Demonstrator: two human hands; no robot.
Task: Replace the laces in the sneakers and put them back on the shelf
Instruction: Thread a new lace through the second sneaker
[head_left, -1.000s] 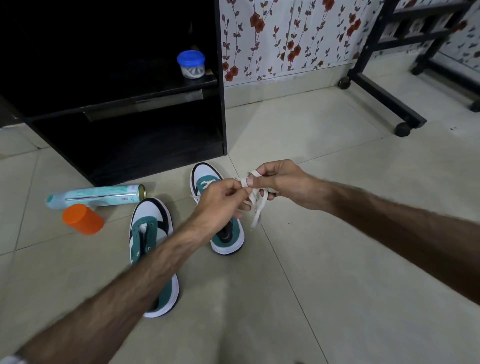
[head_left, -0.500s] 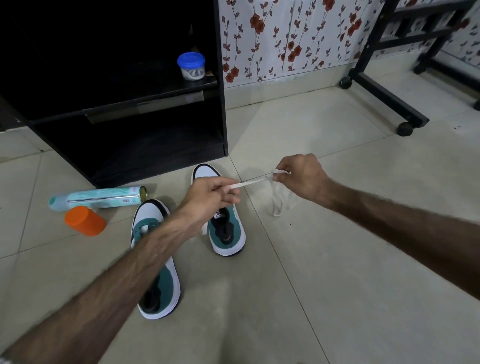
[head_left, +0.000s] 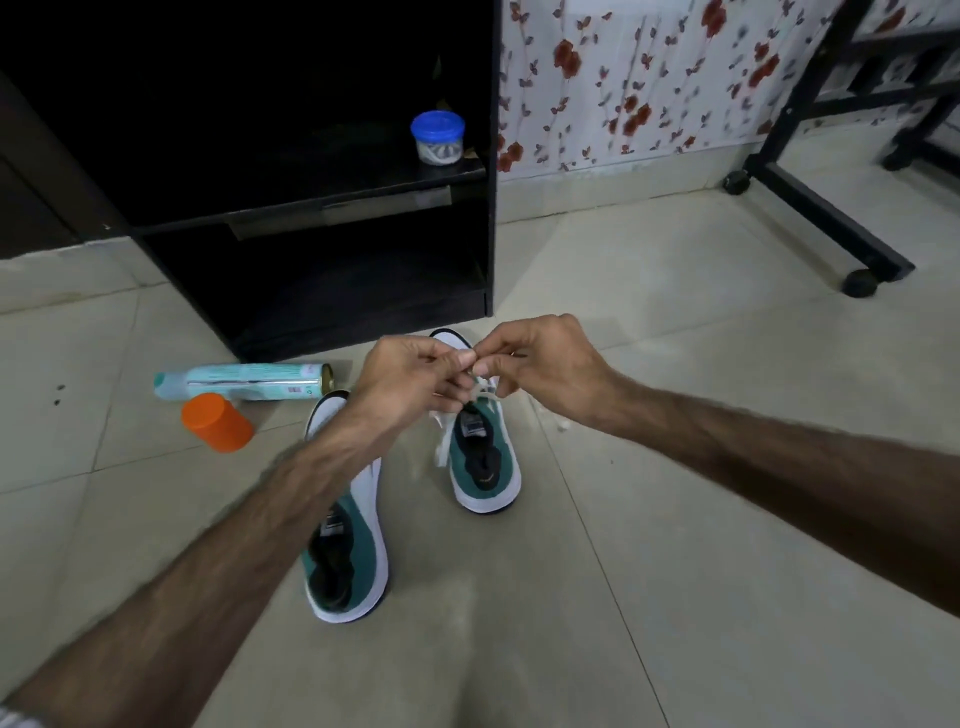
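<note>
The white lace (head_left: 475, 387) is held up in the air between the two hands, directly above the toe end of the right-hand sneaker (head_left: 480, 452). It is a flat, soft, very light strip; judged by its limp hang it will carry no shape of its own and will slide freely through a loose pinch. The sound place to take it is at the stiffened tip, close behind the end, so that it can be steered into an eyelet; whether a tip is the part now held cannot be told, as the fingers hide it.

The left hand (head_left: 410, 379) has thumb and forefinger closed on the lace, the remaining fingers curled beneath. The right hand (head_left: 535, 369) pinches the same short stretch from the opposite side, fingertips (head_left: 480, 369) almost touching those of the left. Below the pinch a loop drops to the tongue of the sneaker, and a loose tail lies down that shoe's left flank.

The second sneaker (head_left: 348, 540) stands just beside the first, nearer the onlooker and partly under the left forearm; it shows no lace. Both rest on the tiled floor (head_left: 675, 571) before the black shelf (head_left: 322, 208), not yet returned to it.

A spray can (head_left: 244, 382) lies on its side near the shelf foot, its orange cap (head_left: 215, 421) just beside it, and a blue-lidded jar (head_left: 437, 137) sits on the shelf
</note>
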